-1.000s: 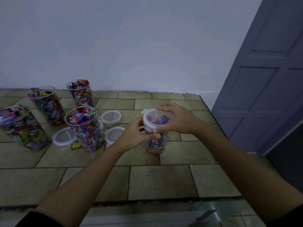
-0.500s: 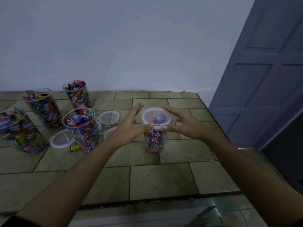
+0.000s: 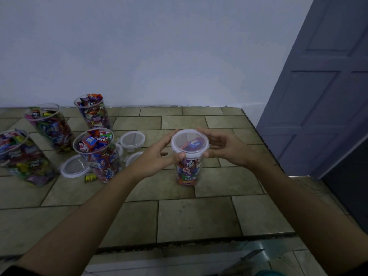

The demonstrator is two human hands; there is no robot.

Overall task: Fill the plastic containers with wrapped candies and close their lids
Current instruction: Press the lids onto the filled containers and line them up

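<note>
A clear plastic container (image 3: 188, 170) full of wrapped candies stands upright on the tiled counter, with a white-rimmed lid (image 3: 190, 143) sitting on top. My left hand (image 3: 157, 156) holds the lid's left rim, its thumb by the front clip. My right hand (image 3: 225, 148) curls round the lid's right rim from the other side. Several open containers stand to the left, all filled with candies and without lids: the nearest one (image 3: 99, 156), one at the back (image 3: 93, 112), and two more (image 3: 49, 126) (image 3: 22, 158) further left.
Loose lids lie on the tiles: one (image 3: 132, 139) behind my left hand, one (image 3: 74, 166) by the nearest open container, one (image 3: 133, 158) partly hidden by my wrist. A single yellow candy (image 3: 90, 178) lies loose. The counter's front edge (image 3: 179, 242) is near; a door (image 3: 318, 96) stands right.
Half a second ago both hands were spread open beside the lidded container. They have closed in again and now hold the lid's rim. The container has not moved.
</note>
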